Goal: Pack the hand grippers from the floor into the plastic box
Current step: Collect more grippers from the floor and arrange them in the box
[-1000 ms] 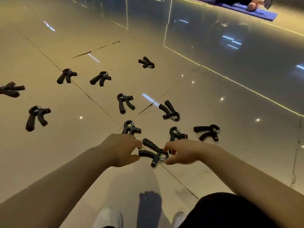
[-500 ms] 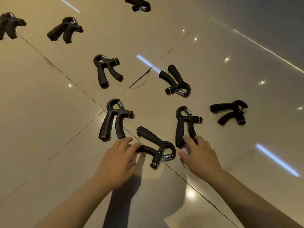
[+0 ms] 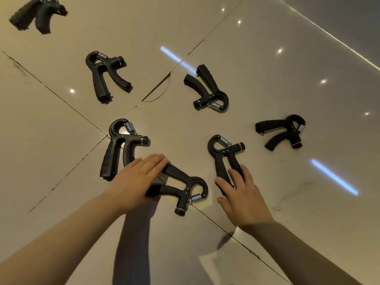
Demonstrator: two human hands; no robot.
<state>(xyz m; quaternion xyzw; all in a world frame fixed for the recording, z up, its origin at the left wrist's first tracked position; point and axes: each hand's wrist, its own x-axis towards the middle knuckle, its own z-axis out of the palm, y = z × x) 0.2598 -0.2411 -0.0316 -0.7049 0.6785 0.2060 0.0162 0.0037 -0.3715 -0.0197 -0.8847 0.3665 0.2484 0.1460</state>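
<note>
The glossy tiled floor [image 3: 267, 83] fills the view, its grout lines crossing just left of the nearest hand gripper [image 3: 183, 187], which serves here as the landmark. That gripper lies flat with its spring and knob end pointing right and its two handles pointing left.

The left hand [image 3: 135, 179] lies over those handle ends with its fingers straight and close together, flat on top of the handles rather than curled round them. The right hand [image 3: 240, 194] is just right of the landmark, fingers spread and only slightly bent, its fingertips resting on the lower handles of a second hand gripper [image 3: 225, 159]; it is not wrapped round them.

That second gripper stands up-right of the landmark, loop end away from the person. A third gripper [image 3: 121, 147] lies just up-left of the landmark, its handles partly behind the left hand's fingers. Farther beyond the landmark lie a fourth [image 3: 207, 89] and, up-left, a fifth [image 3: 106, 75]. A sixth [image 3: 283, 131] sits well to the right, and a blurred seventh [image 3: 35, 14] is far up-left at the frame's corner.

The plastic box is out of view.
</note>
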